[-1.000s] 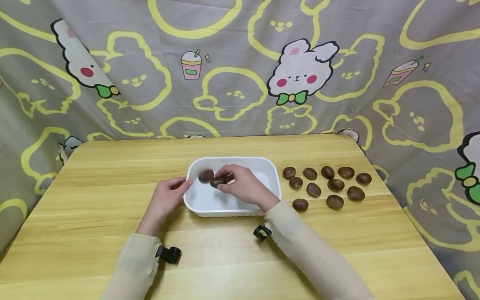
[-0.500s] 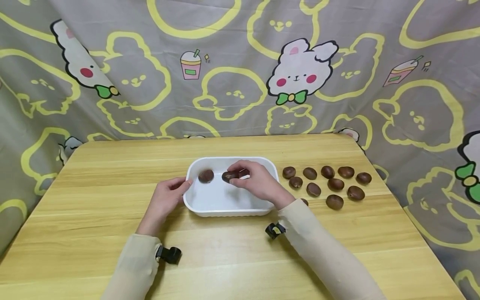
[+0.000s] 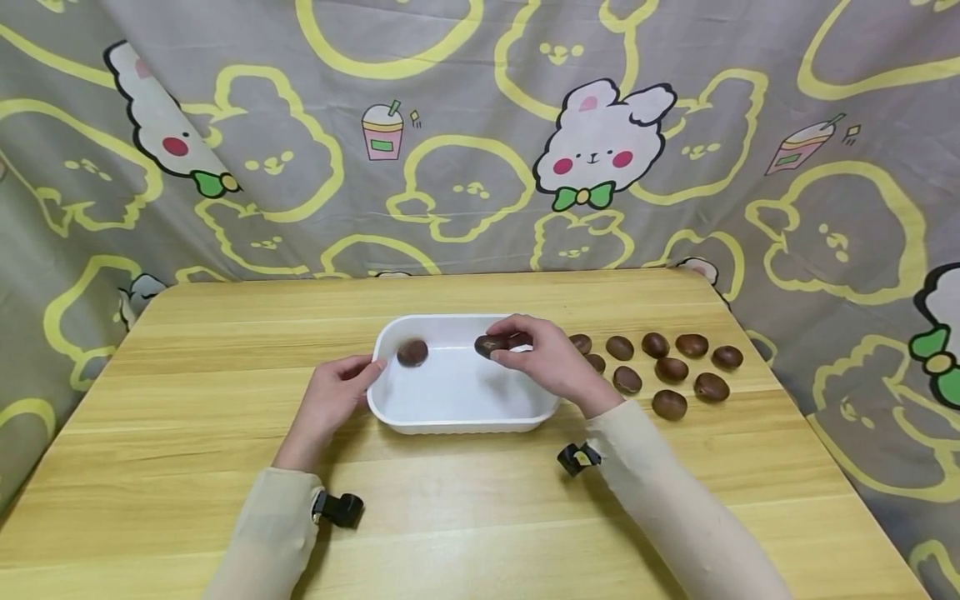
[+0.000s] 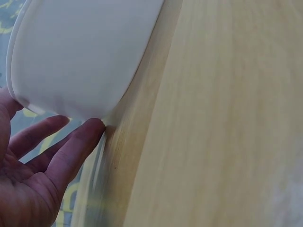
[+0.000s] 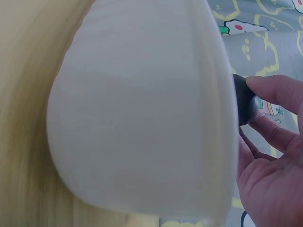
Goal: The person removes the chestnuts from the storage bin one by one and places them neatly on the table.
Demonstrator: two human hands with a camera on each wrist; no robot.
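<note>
A white rectangular plastic tray [image 3: 450, 425] sits on the wooden table with one brown chestnut [image 3: 412, 352] inside, near its left end. My left hand [image 3: 333, 404] grips the tray's left end. Its thumb lies at the rim, and in the left wrist view its other fingers [image 4: 78, 144] spread against the outer wall. Over the right part of the tray, my right hand [image 3: 547, 362] pinches a dark chestnut [image 3: 489, 346] between thumb and fingers. In the right wrist view the tray's wall partly hides this held chestnut [image 5: 246, 100].
Several loose chestnuts [image 3: 671, 369] lie scattered on the table to the right of the tray, some partly hidden behind my right hand. A patterned grey cloth [image 3: 465, 225] hangs behind the wooden table [image 3: 225, 350] and along its sides. A black strap camera [image 3: 577, 458] sits at each wrist.
My right hand has carried the pinched chestnut rightward, from beside the other chestnut to over the tray's right part. The left hand and the tray have stayed in place.
</note>
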